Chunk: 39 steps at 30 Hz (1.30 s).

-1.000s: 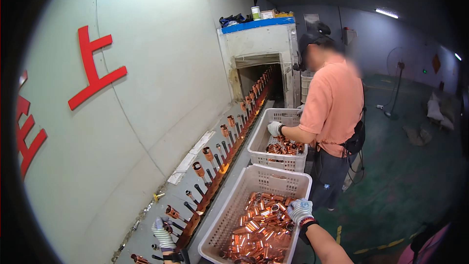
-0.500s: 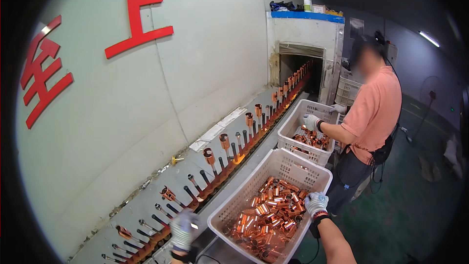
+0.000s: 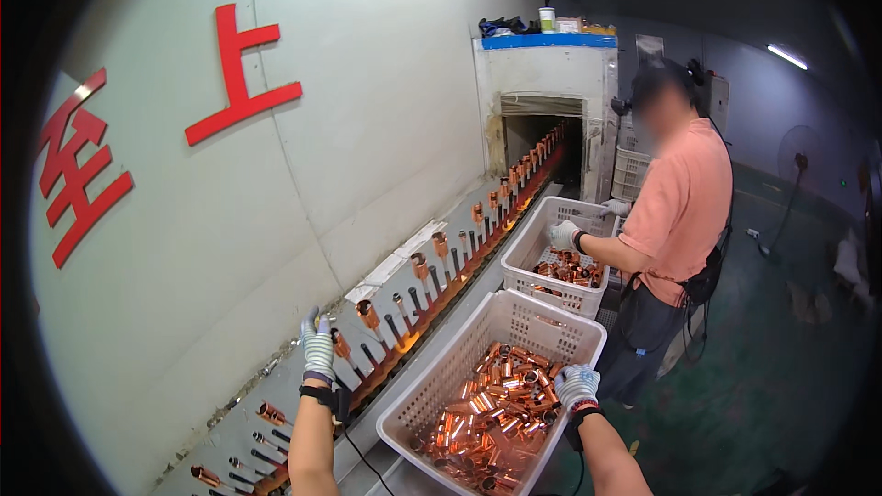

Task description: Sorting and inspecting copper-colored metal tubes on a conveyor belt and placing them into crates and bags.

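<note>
My left hand (image 3: 318, 349), in a striped knit glove, is raised beside the row of spindles, its fingers pointing up and apart. Right next to it, a copper sleeve (image 3: 340, 343) sits on a spindle; I see no part held in that hand. My right hand (image 3: 577, 386), gloved likewise, is at the right rim of the near white crate (image 3: 393, 415). Its fingers curl inward over the heap of shiny copper sleeves (image 3: 496, 404); what they grip is hidden. More copper sleeves (image 3: 367, 314) stand on the slanted line of spindles, with bare dark spindles between them.
The spindle line runs along the wall into a dark tunnel opening (image 3: 571, 152). Beyond my crate, a co-worker (image 3: 684, 193) in an orange shirt has gloved hands at a second white crate (image 3: 514, 262). Cables hang from both my wrists. A standing fan (image 3: 797, 165) is at the far right.
My left hand has risen forward from low beside the crate to the spindles. My right hand stays at the crate rim. The view has shifted, and the co-worker's head has turned a little.
</note>
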{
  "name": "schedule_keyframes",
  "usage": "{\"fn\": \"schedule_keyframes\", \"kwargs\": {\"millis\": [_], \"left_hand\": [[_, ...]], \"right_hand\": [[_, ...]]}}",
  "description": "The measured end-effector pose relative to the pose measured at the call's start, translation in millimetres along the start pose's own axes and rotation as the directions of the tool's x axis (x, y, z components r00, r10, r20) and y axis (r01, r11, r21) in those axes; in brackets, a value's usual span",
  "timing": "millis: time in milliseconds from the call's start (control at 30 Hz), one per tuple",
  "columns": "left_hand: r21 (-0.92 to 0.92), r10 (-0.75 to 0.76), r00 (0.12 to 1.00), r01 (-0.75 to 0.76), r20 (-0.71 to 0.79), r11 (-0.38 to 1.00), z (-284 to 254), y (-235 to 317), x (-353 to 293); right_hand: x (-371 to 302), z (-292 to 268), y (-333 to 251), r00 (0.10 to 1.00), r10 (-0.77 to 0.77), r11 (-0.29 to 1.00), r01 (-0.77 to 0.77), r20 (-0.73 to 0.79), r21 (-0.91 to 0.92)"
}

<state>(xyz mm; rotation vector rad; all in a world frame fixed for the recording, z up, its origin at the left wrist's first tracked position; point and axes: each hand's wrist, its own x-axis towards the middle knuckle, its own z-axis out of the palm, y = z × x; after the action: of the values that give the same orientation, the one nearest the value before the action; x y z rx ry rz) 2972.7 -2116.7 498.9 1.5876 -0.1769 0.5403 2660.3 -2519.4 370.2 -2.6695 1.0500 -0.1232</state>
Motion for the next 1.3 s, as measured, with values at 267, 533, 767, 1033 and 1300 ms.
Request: {"fn": "schedule_keyframes", "kwargs": {"millis": [267, 533, 767, 1033, 1300], "left_hand": [[0.400, -0.275, 0.724, -0.001, 0.632, 0.916, -39, 30, -71], [0.187, 0.020, 0.473, -0.386, 0.881, 0.903, 10, 38, -149], [0.380, -0.068, 0.909, -0.103, 0.411, 0.919, 69, -27, 19], [-0.026, -0.336, 0.870, 0.369, 0.361, 0.929, 47, -86, 31], [0.199, -0.209, 0.492, 0.073, 0.845, 0.977, 39, 77, -201]], "right_hand": [[-4, -5, 15, 0.999, 0.006, 1.000, -0.007, -0.053, -0.007], [2, -8, -4, 0.998, -0.058, 0.998, 0.057, -0.029, -0.017], [-4, -14, 3, 1.000, 0.014, 0.992, -0.014, -0.002, -0.125], [-1, -9, 9, 0.992, -0.100, 0.995, 0.101, -0.082, 0.000], [1, -17, 13, 0.995, -0.092, 0.996, 0.091, -0.044, -0.010]]}}
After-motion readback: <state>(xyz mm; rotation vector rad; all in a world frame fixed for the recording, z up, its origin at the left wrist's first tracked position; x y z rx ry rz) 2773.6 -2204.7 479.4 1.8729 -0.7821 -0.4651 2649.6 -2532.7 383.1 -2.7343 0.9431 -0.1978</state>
